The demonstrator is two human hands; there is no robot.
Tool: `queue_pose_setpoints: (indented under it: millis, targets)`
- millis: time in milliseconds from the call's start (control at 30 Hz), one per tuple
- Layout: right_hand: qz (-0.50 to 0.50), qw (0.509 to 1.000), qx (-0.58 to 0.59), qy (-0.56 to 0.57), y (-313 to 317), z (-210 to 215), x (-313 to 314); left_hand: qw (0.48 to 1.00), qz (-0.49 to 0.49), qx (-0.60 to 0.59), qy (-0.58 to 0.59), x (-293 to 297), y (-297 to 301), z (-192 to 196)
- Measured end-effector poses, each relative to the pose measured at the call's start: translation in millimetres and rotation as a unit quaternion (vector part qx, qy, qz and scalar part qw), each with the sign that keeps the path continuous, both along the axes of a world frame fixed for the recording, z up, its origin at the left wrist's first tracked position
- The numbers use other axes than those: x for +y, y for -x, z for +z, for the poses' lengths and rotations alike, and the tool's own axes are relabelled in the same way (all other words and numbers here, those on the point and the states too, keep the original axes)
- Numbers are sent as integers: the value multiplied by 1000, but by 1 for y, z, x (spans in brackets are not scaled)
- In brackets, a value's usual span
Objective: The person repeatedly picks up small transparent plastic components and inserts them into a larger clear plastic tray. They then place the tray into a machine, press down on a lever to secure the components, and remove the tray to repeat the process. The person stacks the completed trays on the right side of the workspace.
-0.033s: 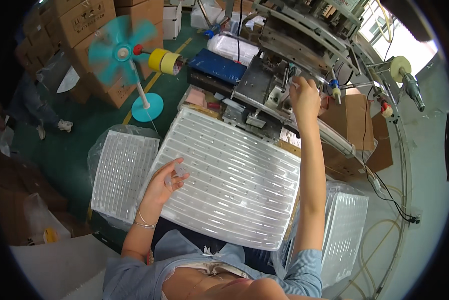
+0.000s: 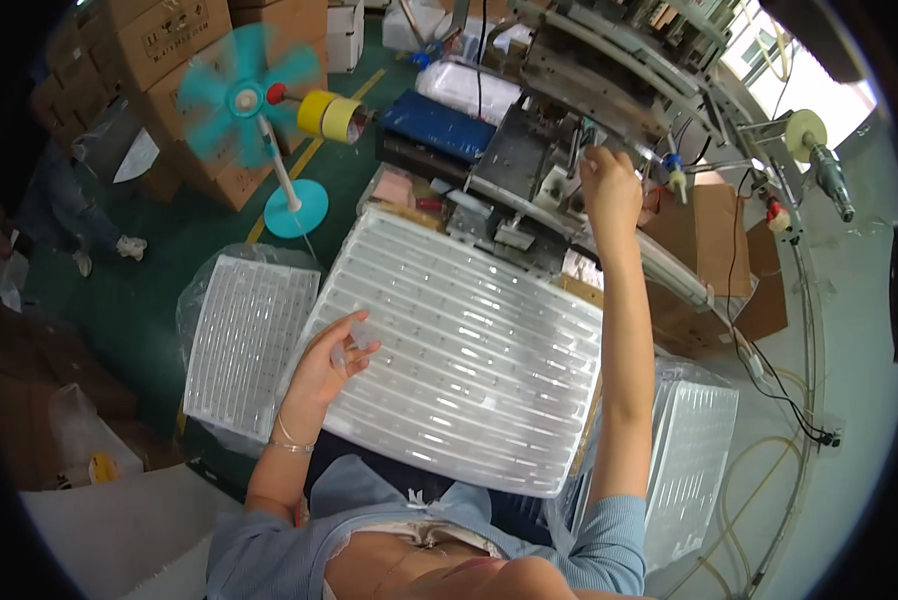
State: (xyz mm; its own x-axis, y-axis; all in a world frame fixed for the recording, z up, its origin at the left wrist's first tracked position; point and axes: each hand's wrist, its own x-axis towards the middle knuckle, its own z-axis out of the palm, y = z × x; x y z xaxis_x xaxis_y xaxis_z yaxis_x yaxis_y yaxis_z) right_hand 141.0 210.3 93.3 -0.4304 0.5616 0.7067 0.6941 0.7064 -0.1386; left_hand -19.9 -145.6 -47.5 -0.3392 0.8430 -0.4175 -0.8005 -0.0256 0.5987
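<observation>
1. The large ribbed clear plastic tray (image 2: 459, 360) lies tilted across the person's lap, its long grooves running left to right. This puts every row within reach of both arms and directly below the machine.
2. The left hand (image 2: 331, 365) rests at the tray's near-left edge. Its fingers (image 2: 354, 335) are curled together around a small clear part (image 2: 361, 332), pinched between thumb and fingertips. The hand's position at the tray edge also appears to steady the tray.
3. The right hand (image 2: 609, 190) is raised, arm fully extended, to the grey metal machine (image 2: 569, 130) behind the tray. Its fingers are closed at a point on the mechanism; whether they grip a part cannot be told.
4. A second ribbed tray in a clear bag (image 2: 244, 340) lies just beside the left hand, on the left. A further bagged tray stack (image 2: 694, 450) stands to the right, under the right elbow. Both are within arm's reach, probably as supply and output.
5. A teal pedestal fan (image 2: 244, 100) stands on the green floor (image 2: 149, 290) beyond the trays, turned towards the seat. Cardboard boxes (image 2: 159, 40) are stacked behind it.
</observation>
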Motion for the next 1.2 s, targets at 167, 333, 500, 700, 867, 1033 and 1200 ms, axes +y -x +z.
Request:
queue_pose_setpoints:
  millis: [167,333,500,700,867,1033,1200]
  targets:
    - [-52,998,-36,-7,1,-7,22,998,43,43,9,-3,4,8]
    - [-16,999,3,38,-4,-10,18,967,91,214,99,-31,5,6]
    - [88,974,163,129,-51,-27,-20,873,88,459,141,-82,5,0]
    - [42,947,167,272,-135,-77,-71,574,-91,805,121,-114,-11,21]
    - [8,938,140,318,-162,-102,-96,454,-170,870,83,-112,-10,17]
    - [1,927,127,352,-171,-114,-112,467,-211,857,51,-109,-17,19]
    - [12,937,115,330,-165,-110,-128,496,-193,847,18,-103,-29,11]
